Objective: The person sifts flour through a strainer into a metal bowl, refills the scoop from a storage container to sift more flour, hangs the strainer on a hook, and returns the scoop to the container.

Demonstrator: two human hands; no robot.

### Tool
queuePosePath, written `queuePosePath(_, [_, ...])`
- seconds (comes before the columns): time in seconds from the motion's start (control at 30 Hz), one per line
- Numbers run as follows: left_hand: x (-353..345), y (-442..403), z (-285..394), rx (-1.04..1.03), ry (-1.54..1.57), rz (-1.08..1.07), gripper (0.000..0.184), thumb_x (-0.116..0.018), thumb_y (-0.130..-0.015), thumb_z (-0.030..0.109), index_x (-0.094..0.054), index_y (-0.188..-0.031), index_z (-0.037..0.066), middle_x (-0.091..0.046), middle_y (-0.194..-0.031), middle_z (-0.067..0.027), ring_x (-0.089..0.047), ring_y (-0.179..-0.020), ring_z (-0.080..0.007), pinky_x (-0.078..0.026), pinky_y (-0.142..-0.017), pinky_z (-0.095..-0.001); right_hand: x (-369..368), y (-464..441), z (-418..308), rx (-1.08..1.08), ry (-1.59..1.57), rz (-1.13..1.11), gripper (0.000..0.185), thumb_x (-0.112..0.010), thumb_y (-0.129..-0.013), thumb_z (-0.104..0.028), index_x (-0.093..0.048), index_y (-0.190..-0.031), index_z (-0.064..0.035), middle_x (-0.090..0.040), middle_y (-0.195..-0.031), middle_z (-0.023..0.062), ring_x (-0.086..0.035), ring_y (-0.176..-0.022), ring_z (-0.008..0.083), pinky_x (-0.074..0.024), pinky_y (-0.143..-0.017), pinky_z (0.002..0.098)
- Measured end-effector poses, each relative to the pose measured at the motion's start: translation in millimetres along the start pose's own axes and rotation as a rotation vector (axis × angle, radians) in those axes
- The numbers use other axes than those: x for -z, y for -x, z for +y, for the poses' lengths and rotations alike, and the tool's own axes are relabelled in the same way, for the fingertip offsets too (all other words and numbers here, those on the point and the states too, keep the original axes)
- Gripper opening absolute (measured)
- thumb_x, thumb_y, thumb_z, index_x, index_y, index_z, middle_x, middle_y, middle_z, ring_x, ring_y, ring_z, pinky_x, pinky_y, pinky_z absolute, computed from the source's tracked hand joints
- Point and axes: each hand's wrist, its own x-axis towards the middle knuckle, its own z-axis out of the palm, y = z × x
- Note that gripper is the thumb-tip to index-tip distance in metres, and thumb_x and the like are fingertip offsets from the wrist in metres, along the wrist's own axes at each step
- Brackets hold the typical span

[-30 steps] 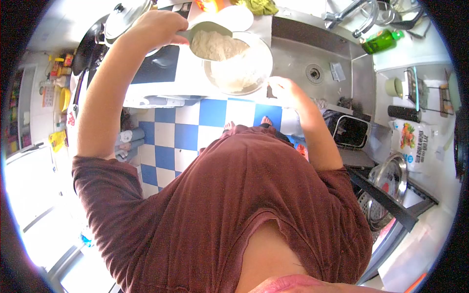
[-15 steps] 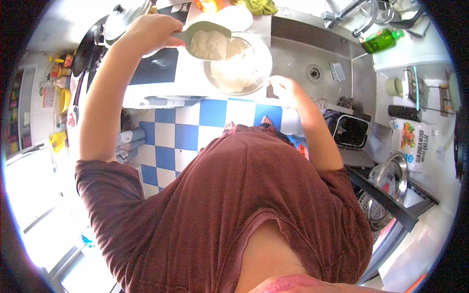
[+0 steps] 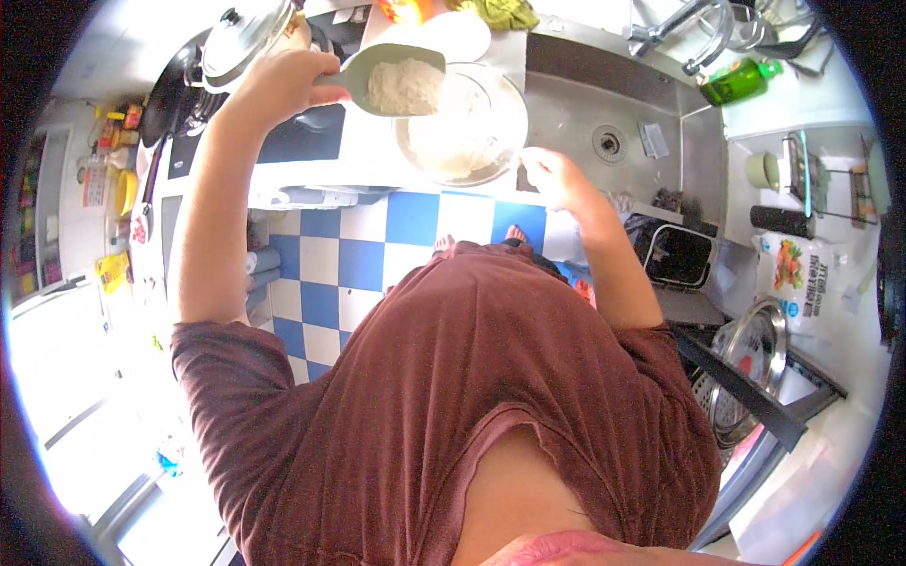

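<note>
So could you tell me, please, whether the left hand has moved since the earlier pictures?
Yes. Judged against the metal bowl, the left hand has drawn back toward the person's body and shifted slightly left.

There are one left hand [image 3: 283, 87], one right hand [image 3: 552, 176], two bare feet [image 3: 514, 234], one scoop [image 3: 361, 77], one bowl [image 3: 510, 141], one sink [image 3: 566, 104], one drain [image 3: 609, 144] and one green bottle [image 3: 736, 83].
</note>
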Motion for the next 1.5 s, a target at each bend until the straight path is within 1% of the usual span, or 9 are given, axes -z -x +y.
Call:
queuePosePath(0.37, [-32.9, 24.6, 1.2, 0.193, 0.300, 0.044, 0.034, -0.068, -0.080, 0.038, -0.060, -0.085, 0.005, -0.058, -0.070, -0.0129, -0.055, -0.066, -0.0293, -0.042, -0.062, -0.0387, 0.3, -4.9, 16.4, 0.054, 0.024, -0.008, 0.024, -0.048, -0.094, -0.019, -0.063, -0.103, -0.0037, -0.061, -0.076, 0.0046, -0.052, -0.067, 0.0116, -0.0435, -0.062, 0.0281])
queuePosePath(0.67, [-59.2, 40.2, 5.7, 0.346, 0.438, 0.111, 0.042, -0.066, -0.079, 0.047, -0.064, -0.092, 0.007, -0.062, -0.075, -0.0128, -0.060, -0.073, -0.0314, -0.045, -0.065, -0.0394, 1.0, -3.6, 15.4, 0.065, 0.025, -0.021, 0.021, -0.048, -0.095, -0.019, -0.063, -0.098, -0.0055, -0.055, -0.070, 0.0020, -0.046, -0.063, 0.0100, -0.0401, -0.059, 0.0264])
queuePosePath(0.83, [-72.4, 42.8, 4.2, 0.357, 0.440, 0.074, 0.041, -0.066, -0.080, 0.044, -0.065, -0.095, 0.007, -0.063, -0.077, -0.0136, -0.060, -0.073, -0.0314, -0.045, -0.065, -0.0388, 2.6, -2.0, 15.0, 0.140, 0.075, -0.033, 0.020, -0.047, -0.095, -0.017, -0.063, -0.097, -0.0062, -0.055, -0.071, 0.0013, -0.045, -0.063, 0.0089, -0.0400, -0.059, 0.0259])
queuePosePath(0.93, [-76.5, 43.3, 5.5, 0.330, 0.480, 0.123, 0.039, -0.066, -0.080, 0.043, -0.065, -0.094, 0.006, -0.062, -0.075, -0.0132, -0.060, -0.071, -0.0310, -0.044, -0.064, -0.0391, 1.8, -4.0, 20.9, 0.021, -0.048, -0.009, 0.019, -0.047, -0.094, -0.016, -0.063, -0.097, -0.0055, -0.058, -0.074, 0.0028, -0.048, -0.065, 0.0100, -0.0416, -0.061, 0.0269])
queuePosePath(1.03, [-76.9, 44.6, 5.4, 0.315, 0.463, 0.131, 0.038, -0.067, -0.080, 0.043, -0.064, -0.093, 0.006, -0.062, -0.075, -0.0128, -0.060, -0.071, -0.0306, -0.044, -0.064, -0.0394, 0.5, -2.2, 21.3, 0.182, 0.149, -0.016, 0.020, -0.047, -0.094, -0.015, -0.063, -0.098, -0.0051, -0.060, -0.075, 0.0035, -0.050, -0.066, 0.0112, -0.0426, -0.062, 0.0280])
queuePosePath(1.13, [-67.3, 41.6, 8.3, 0.345, 0.406, 0.070, 0.038, -0.067, -0.080, 0.043, -0.064, -0.093, 0.007, -0.063, -0.075, -0.0124, -0.060, -0.072, -0.0304, -0.045, -0.065, -0.0393, 4.9, -1.5, 11.8, -0.096, 0.013, -0.028, 0.021, -0.046, -0.094, -0.015, -0.064, -0.098, -0.0053, -0.061, -0.076, 0.0049, -0.051, -0.067, 0.0120, -0.0431, -0.062, 0.0284])
queuePosePath(1.23, [-57.7, 40.5, 7.1, 0.333, 0.349, 0.040, 0.037, -0.067, -0.079, 0.043, -0.064, -0.091, 0.008, -0.063, -0.077, -0.0122, -0.060, -0.074, -0.0301, -0.045, -0.066, -0.0390, 1.4, -3.4, 19.2, 0.141, 0.095, -0.006, 0.022, -0.046, -0.094, -0.017, -0.064, -0.099, -0.0058, -0.060, -0.074, 0.0040, -0.051, -0.066, 0.0106, -0.0419, -0.060, 0.0274])
queuePosePath(1.33, [-50.1, 39.3, 6.6, 0.314, 0.326, 0.045, 0.037, -0.068, -0.079, 0.043, -0.064, -0.090, 0.008, -0.063, -0.078, -0.0116, -0.060, -0.075, -0.0300, -0.045, -0.066, -0.0389, 5.6, -2.6, 14.7, -0.018, 0.038, -0.014, 0.022, -0.047, -0.093, -0.019, -0.064, -0.099, -0.0051, -0.060, -0.075, 0.0048, -0.051, -0.066, 0.0109, -0.0424, -0.061, 0.0273])
queuePosePath(1.5, [-47.1, 32.2, -1.1, 0.259, 0.230, 0.038, 0.035, -0.067, -0.079, 0.043, -0.064, -0.091, 0.010, -0.064, -0.080, -0.0103, -0.061, -0.078, -0.0301, -0.045, -0.068, -0.0391, 5.3, 0.0, 6.5, 0.003, 0.081, -0.040, 0.022, -0.048, -0.093, -0.020, -0.064, -0.098, -0.0049, -0.060, -0.074, 0.0046, -0.052, -0.066, 0.0113, -0.0427, -0.061, 0.0274])
